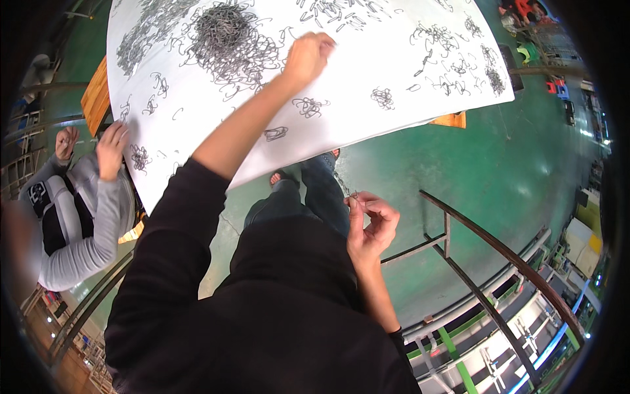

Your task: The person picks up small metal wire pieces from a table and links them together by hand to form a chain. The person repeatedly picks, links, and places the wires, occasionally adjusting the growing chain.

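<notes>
My left hand (308, 60) reaches over the white tabletop (367, 65), fingers curled together, slightly blurred; what they hold, if anything, I cannot make out. It is just right of a large heap of small dark metal hooks (223, 33), with elongated metal pieces (338, 12) lying beyond. My right hand (372, 226) is off the table's near edge, in front of my body. Its thumb and fingers pinch the end of a short dark chain of small linked metal pieces (340, 184).
Small clusters of hooks (382, 98) are scattered over the table. At the left edge, a co-worker in a grey sleeve (98, 249) has a hand (111, 150) by another cluster (139, 157). A dark metal frame (485, 243) stands on the green floor (407, 164) at right.
</notes>
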The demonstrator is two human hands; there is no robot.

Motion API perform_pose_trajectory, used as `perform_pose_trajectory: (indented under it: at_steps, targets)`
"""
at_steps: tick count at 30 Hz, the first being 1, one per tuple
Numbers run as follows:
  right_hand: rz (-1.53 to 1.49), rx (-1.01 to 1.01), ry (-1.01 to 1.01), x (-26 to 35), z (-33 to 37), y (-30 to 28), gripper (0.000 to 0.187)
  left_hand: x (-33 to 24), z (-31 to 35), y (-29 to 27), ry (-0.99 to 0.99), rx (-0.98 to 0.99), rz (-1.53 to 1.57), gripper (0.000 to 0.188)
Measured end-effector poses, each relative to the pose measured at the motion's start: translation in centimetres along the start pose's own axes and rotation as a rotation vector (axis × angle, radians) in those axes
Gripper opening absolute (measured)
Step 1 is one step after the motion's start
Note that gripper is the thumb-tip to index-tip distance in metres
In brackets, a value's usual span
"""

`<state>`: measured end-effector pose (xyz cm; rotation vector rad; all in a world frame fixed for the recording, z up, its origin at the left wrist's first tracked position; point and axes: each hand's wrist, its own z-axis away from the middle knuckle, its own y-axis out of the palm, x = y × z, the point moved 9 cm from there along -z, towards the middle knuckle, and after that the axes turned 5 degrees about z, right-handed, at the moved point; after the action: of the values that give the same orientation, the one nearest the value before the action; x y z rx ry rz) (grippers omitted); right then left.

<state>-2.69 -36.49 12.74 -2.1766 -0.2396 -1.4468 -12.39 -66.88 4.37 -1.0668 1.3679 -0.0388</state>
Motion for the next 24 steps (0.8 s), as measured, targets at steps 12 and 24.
perform_pose_trajectory:
  at_steps: [12, 24]
  targets:
    - [-0.065, 0.048, -0.087, 2.6, 0.7, 4.7, 0.027, -8.5, 21.5, -7.5, -0.408, 0.201, 0.912, 0.009]
    - [-0.055, 0.111, -0.191, 4.7, 1.4, 8.4, 0.026, -6.7, 24.2, -12.0, -0.333, -0.072, 0.869, 0.006]
